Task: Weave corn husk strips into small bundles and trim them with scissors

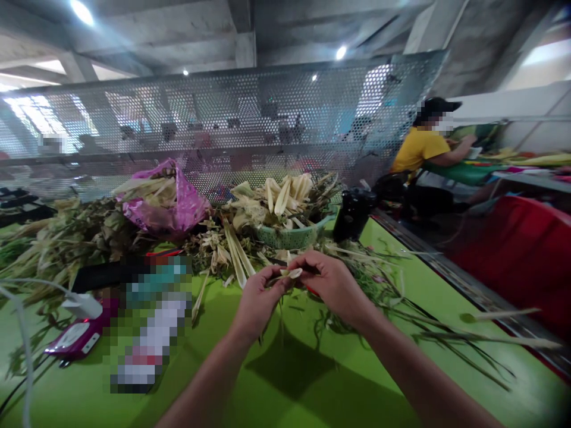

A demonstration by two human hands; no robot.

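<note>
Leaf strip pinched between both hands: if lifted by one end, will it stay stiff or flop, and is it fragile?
Probably light and fairly springy: the leaf strip is thin and narrow, spanning between the left hand and right hand without sagging. Likely creases or tears easily, since similar strips in the basket look curled and dry.

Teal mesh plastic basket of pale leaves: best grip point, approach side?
Likely the near rim of the teal mesh plastic basket, from the person's side: that wall shows bare, pale leaf strips heap over the top, a perforated metal screen stands behind, a black container crowds its right.
</note>
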